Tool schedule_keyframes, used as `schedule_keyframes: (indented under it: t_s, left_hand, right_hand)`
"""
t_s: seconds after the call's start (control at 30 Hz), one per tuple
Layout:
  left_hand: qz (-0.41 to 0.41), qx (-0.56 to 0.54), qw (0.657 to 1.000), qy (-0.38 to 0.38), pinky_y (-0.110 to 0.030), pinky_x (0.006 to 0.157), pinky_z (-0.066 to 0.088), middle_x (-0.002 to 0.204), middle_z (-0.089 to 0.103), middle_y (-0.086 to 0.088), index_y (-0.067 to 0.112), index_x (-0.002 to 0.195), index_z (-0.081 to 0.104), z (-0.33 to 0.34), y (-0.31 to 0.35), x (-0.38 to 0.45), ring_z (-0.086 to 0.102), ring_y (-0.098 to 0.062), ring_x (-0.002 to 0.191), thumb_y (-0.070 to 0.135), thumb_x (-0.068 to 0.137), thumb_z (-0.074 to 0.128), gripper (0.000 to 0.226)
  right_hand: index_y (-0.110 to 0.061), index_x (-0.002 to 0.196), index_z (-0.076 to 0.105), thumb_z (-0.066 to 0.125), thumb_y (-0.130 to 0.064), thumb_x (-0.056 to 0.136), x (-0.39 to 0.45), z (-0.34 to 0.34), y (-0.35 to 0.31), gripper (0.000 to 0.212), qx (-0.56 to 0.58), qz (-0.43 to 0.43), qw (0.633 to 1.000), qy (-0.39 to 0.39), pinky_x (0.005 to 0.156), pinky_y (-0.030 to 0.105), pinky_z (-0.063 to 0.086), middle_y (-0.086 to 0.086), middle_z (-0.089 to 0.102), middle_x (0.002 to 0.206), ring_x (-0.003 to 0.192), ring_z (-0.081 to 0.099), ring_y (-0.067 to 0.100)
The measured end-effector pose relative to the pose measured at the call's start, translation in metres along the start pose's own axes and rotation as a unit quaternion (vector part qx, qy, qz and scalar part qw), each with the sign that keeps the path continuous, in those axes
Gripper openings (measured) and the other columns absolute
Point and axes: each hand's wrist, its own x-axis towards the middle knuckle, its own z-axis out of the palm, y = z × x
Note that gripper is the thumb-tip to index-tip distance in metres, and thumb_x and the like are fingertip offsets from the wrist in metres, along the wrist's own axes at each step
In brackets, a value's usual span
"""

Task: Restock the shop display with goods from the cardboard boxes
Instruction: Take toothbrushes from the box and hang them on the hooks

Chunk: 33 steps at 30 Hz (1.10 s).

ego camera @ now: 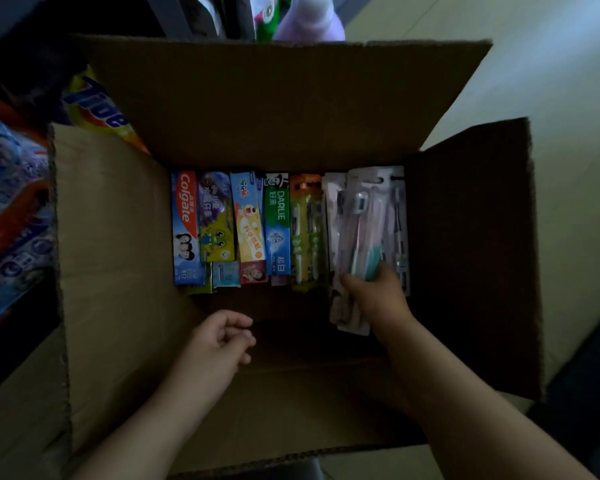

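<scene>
The open brown corrugated cardboard box [118, 237] holds glossy toothpaste cartons [219, 226] in a row; at its right wall, the right hand [374, 289] grips a clear plastic toothbrush blister pack [361, 237]. The left hand [219, 344] hangs loosely curled, holding nothing.

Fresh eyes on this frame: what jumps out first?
The open cardboard box fills the view, with a bright row of toothpaste cartons standing side by side along its far wall, the red Colgate carton at the left end and the green Darlie carton further right. At the right end, the right hand grips a toothbrush pack, while the left hand hovers loosely curled and empty over the near part of the box.
</scene>
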Motion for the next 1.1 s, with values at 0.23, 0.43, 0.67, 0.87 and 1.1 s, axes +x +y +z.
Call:
schedule_keyframes:
  t_s: [0.23,0.43,0.67,0.87,1.1]
  left_hand:
    - [0.014,-0.097,0.989,-0.11,-0.036,0.089,0.052,0.11,0.069,0.001,0.031,0.107,0.062,0.016,0.042,-0.018,0.064,-0.016,0.102,0.039,0.084,0.062,0.024]
    - [-0.055,-0.238,0.962,-0.12,-0.044,0.08,0.055,0.103,0.073,-0.01,0.026,0.109,0.065,0.018,0.047,-0.018,0.068,-0.028,0.097,0.042,0.068,0.064,0.044]
    - [-0.049,-0.225,0.972,-0.049,-0.04,0.075,0.052,0.098,0.075,-0.004,0.022,0.111,0.063,-0.018,0.013,0.01,0.07,-0.021,0.091,0.041,0.075,0.058,0.041]
    - [-0.067,-0.258,0.962,-0.051,-0.043,0.079,0.049,0.101,0.074,-0.006,0.029,0.113,0.062,-0.028,-0.018,0.025,0.072,-0.021,0.091,0.039,0.077,0.058,0.038]
    - [-0.044,-0.291,0.955,-0.038,-0.041,0.077,0.049,0.102,0.074,-0.005,0.028,0.112,0.061,-0.028,-0.019,0.015,0.071,-0.019,0.091,0.029,0.072,0.062,0.04]
  right_hand:
    - [-0.019,0.118,0.056,0.065,-0.014,0.081,-0.084,-0.024,-0.03,0.039,0.141,0.047,0.952,-0.268,0.077,0.032,0.058,0.002,0.07,0.103,0.093,0.071,0.017]
    - [-0.027,0.131,0.046,0.063,-0.033,0.089,-0.105,0.014,-0.025,0.046,0.002,0.008,0.951,-0.311,0.083,0.024,0.055,-0.007,0.061,0.12,0.106,0.064,0.011]
    - [-0.024,0.134,0.043,0.058,-0.036,0.093,-0.023,0.043,-0.005,0.045,-0.104,-0.064,0.992,-0.011,0.085,0.024,0.047,-0.008,0.05,0.123,0.113,0.052,0.011]
    - [-0.007,0.123,0.054,0.059,-0.024,0.092,0.062,0.055,0.027,0.035,-0.327,-0.091,0.938,0.076,0.105,0.034,0.036,0.017,0.039,0.137,0.124,0.043,0.034]
    - [-0.003,0.108,0.06,0.045,-0.02,0.1,0.043,0.044,0.015,0.024,-0.188,-0.053,0.976,0.096,0.075,0.029,0.045,0.011,0.062,0.099,0.094,0.059,0.026]
